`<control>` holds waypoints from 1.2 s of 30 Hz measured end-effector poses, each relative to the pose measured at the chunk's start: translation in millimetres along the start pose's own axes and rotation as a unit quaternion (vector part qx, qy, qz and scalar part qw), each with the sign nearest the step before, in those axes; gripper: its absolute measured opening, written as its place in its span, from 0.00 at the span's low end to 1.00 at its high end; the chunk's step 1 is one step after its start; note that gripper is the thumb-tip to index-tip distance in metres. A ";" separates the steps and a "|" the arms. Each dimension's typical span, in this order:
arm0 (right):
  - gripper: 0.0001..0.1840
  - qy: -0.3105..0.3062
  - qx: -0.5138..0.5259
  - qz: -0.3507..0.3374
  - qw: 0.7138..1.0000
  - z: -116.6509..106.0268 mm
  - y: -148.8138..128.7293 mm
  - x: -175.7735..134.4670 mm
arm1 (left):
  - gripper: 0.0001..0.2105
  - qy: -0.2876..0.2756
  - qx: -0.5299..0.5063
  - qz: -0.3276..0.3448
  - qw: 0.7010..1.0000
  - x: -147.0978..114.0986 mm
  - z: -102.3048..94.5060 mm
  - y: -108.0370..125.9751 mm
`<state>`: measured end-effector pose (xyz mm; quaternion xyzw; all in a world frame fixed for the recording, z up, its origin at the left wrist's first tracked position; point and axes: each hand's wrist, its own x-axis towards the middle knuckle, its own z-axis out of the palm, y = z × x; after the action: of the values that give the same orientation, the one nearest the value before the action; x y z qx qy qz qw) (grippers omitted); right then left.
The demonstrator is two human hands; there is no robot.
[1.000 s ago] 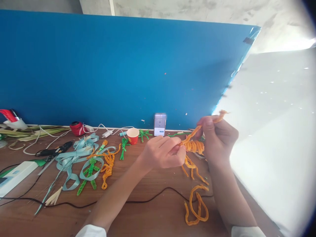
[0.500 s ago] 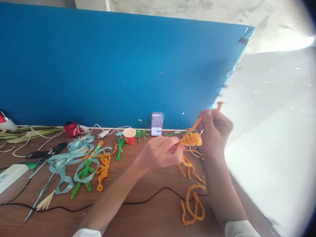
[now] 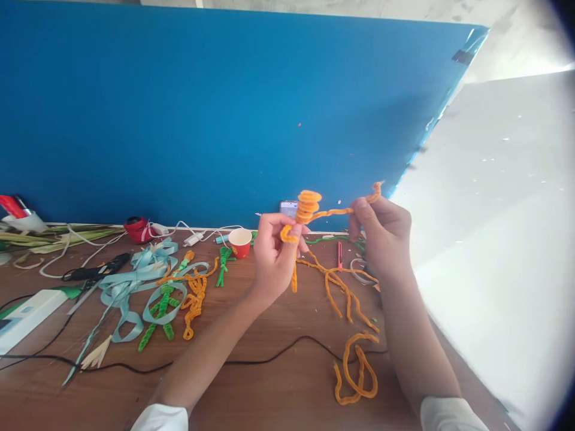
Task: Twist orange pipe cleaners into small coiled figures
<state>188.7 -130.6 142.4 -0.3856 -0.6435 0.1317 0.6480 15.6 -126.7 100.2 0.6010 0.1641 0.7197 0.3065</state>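
My left hand is raised above the wooden table and grips an orange pipe-cleaner figure just below its coiled top. My right hand pinches the free end of the same orange strand, which runs level between the two hands. Thin orange legs hang down from the figure toward the table. A looped orange pipe cleaner lies on the table beside my right forearm.
A blue board stands along the back, with a phone and a red paper cup at its foot. Light blue ribbons, green and orange pipe-cleaner figures, scissors, a white power strip and a black cable lie left.
My left hand has lifted and turned the figure so its coil now stands upright. My right hand has drawn the strand out to the right. The legs have unfolded and hang lower.
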 end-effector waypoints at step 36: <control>0.19 -0.062 -0.084 -0.126 0.987 -8.6 -2.6 -6.0 | 0.06 -0.104 0.195 -0.092 0.971 9.2 -6.6 1.3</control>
<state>195.0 -139.2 140.8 -0.3457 -0.7343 0.0183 0.5839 8.1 -121.0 106.5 0.7030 0.3229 0.5761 0.2639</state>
